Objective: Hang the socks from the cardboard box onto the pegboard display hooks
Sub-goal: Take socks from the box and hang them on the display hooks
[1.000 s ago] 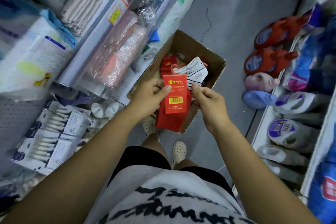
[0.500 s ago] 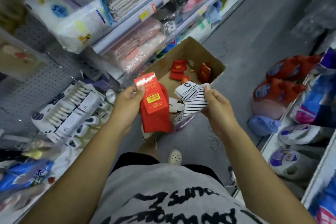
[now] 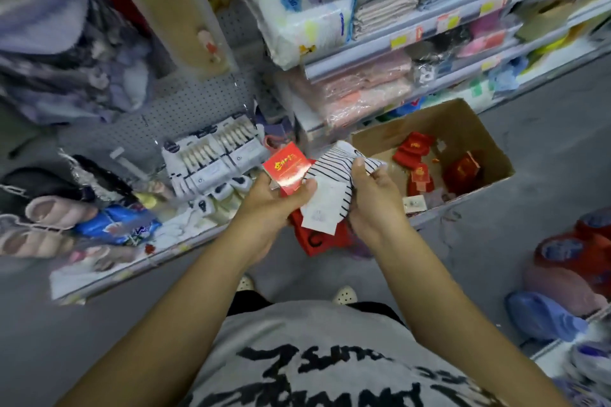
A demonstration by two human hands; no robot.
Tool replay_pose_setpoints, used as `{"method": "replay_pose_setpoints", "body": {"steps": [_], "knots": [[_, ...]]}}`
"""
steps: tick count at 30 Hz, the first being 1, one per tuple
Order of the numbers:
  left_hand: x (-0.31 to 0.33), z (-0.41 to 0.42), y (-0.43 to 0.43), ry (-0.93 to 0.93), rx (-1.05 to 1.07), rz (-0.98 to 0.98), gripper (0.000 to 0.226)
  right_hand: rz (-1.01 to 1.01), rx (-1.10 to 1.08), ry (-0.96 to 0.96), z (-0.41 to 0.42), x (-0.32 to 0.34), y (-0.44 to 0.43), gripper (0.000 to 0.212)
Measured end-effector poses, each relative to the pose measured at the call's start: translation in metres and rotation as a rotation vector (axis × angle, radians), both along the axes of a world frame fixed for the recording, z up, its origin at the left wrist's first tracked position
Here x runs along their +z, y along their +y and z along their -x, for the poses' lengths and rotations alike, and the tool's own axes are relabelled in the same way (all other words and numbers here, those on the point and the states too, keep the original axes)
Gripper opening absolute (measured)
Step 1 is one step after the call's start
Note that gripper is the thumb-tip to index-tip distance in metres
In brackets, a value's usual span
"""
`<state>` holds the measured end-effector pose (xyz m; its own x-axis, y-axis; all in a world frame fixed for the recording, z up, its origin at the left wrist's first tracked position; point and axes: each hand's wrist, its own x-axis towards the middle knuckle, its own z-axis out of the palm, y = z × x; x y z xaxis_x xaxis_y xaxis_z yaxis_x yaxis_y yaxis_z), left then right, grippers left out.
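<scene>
My left hand (image 3: 274, 205) grips a pair of red socks (image 3: 317, 239) by its red card header (image 3: 287, 172). My right hand (image 3: 375, 200) holds a white sock pair with black stripes (image 3: 334, 175), lying partly over the red pair. Both hands are close together in front of my waist. The open cardboard box (image 3: 476, 129) sits on the floor to the right, with several more red sock packs (image 3: 415, 147) inside. The grey pegboard (image 3: 185, 116) stands to the upper left, with packs of white socks (image 3: 211, 158) hanging on it.
Shelves of packaged towels and tissue packs (image 3: 304, 13) rise behind the box. Slippers and bagged goods (image 3: 59, 208) fill the lower left shelf. Detergent bottles (image 3: 575, 261) line the right side. Grey floor (image 3: 529, 201) runs between the shelves.
My view has swung left and up toward the pegboard. My hands came back together, and the striped pair now overlaps the red pair.
</scene>
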<state>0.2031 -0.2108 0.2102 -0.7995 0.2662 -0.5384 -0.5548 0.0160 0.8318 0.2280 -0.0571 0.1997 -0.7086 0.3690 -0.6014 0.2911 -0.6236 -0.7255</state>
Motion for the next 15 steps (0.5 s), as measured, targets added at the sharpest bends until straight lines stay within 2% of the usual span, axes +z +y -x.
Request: {"method": "replay_pose_setpoints", "body": {"steps": [3, 5, 8, 10, 13, 15], "knots": [[-0.005, 0.005, -0.043, 0.088, 0.054, 0.126, 0.064, 0.016, 0.103, 0.046, 0.015, -0.003, -0.038, 0.033], [-0.002, 0.012, -0.076, 0.122, 0.115, 0.142, 0.058, -0.061, 0.213, 0.066, 0.023, -0.005, -0.062, 0.030], [0.010, 0.024, -0.134, 0.171, 0.161, 0.172, 0.056, -0.395, 0.272, 0.037, 0.035, -0.007, -0.102, 0.041], [0.020, 0.030, -0.176, 0.189, 0.136, 0.204, 0.060, -0.640, 0.292, 0.122, 0.043, 0.000, -0.130, 0.048], [0.032, 0.041, -0.232, 0.199, 0.084, 0.241, 0.064, -0.861, 0.668, 0.350, 0.065, 0.018, -0.173, 0.052], [0.039, 0.046, -0.264, 0.213, 0.052, 0.230, 0.062, -0.864, 0.926, 0.424, 0.080, 0.033, -0.202, 0.053]]}}
